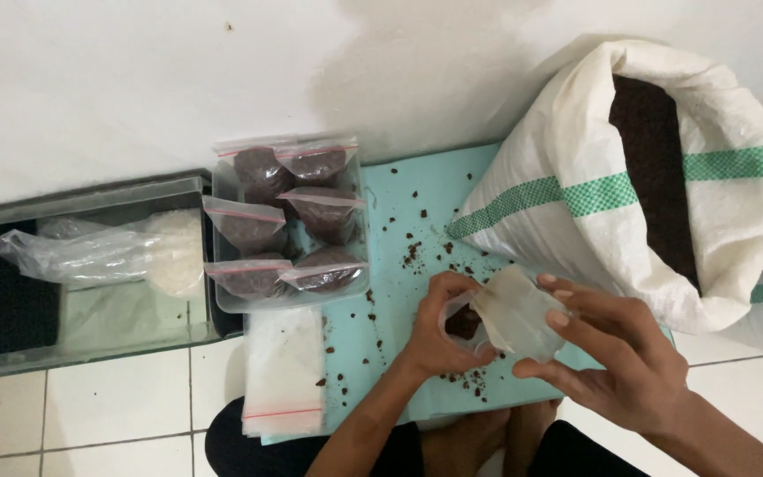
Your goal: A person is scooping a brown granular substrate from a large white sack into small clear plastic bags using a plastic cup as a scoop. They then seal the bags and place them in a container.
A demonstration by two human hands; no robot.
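My fingers [452, 291] on both hands pinch a small clear plastic zip bag [509, 314] of dark brown granules above the light blue mat [399, 291], beside the open white woven sack [629, 177].

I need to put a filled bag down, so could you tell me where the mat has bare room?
The teal mat lies bare between the clear tub of filled bags and the white sack, with scattered dark crumbs. Both hands crowd its near edge.

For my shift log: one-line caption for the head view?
Both hands hold a small clear bag over a turquoise mat, beside an open sack.
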